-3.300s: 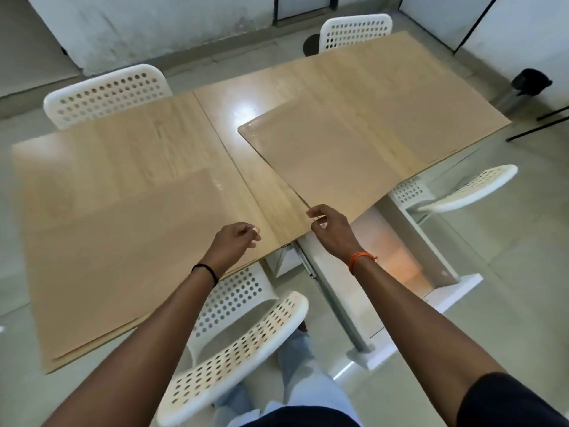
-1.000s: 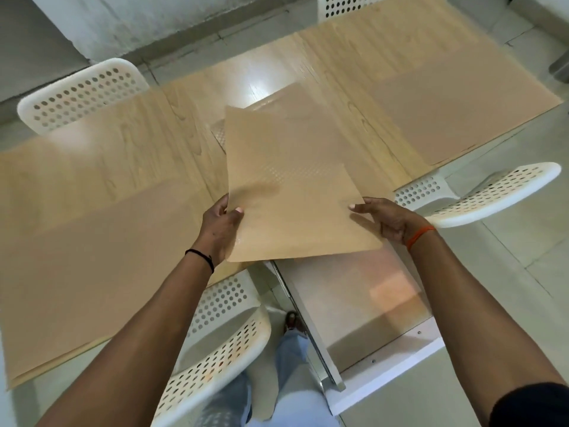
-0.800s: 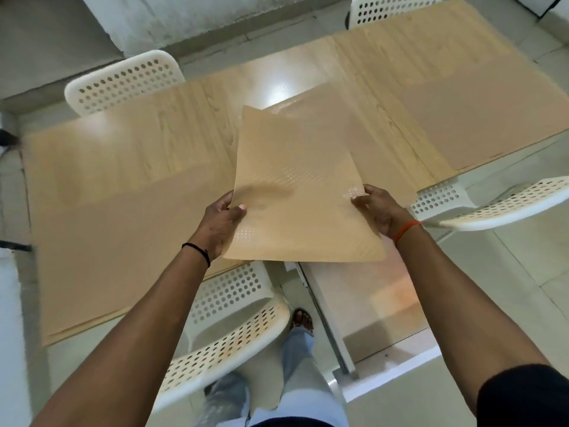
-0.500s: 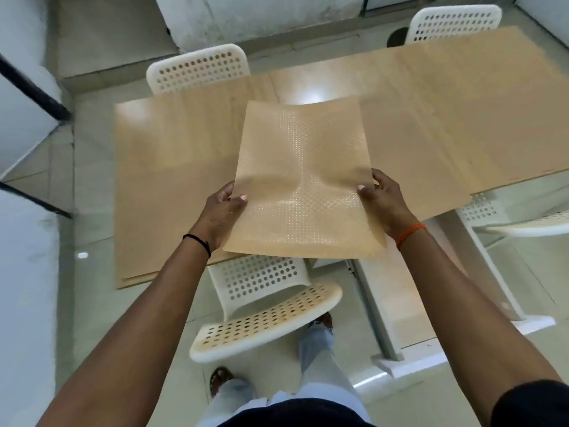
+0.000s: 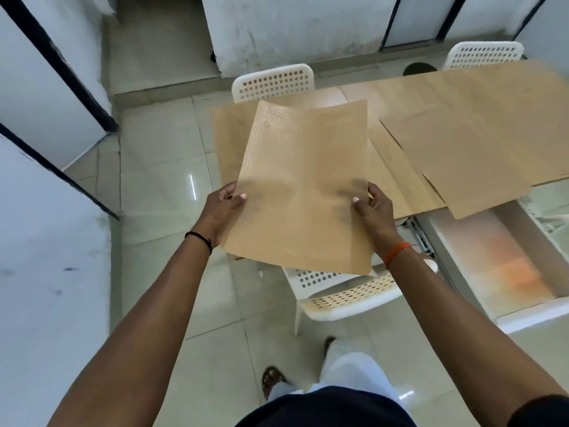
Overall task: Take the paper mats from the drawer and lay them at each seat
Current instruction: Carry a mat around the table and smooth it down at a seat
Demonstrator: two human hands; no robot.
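I hold a thin brown paper mat (image 5: 304,186) up in front of me, above the near chair. My left hand (image 5: 223,209) grips its left edge with the thumb on top, and my right hand (image 5: 374,211) grips its right edge the same way. Another paper mat (image 5: 474,155) lies flat on the wooden table (image 5: 397,180) at the right, its near corner hanging over the table edge. Part of a further mat on the table's left end shows behind the held one. The white drawer (image 5: 505,272) under the table stands pulled out at the right.
A white perforated chair (image 5: 341,294) sits just below the held mat. Two more white chairs (image 5: 274,81) (image 5: 485,55) stand at the table's far side. Tiled floor lies to the left, with white walls and dark-framed panels (image 5: 58,66) beyond it.
The view has swung left, so the table now sits further right. Both hands keep hold of the mat, which has moved left with me toward the table's left end.
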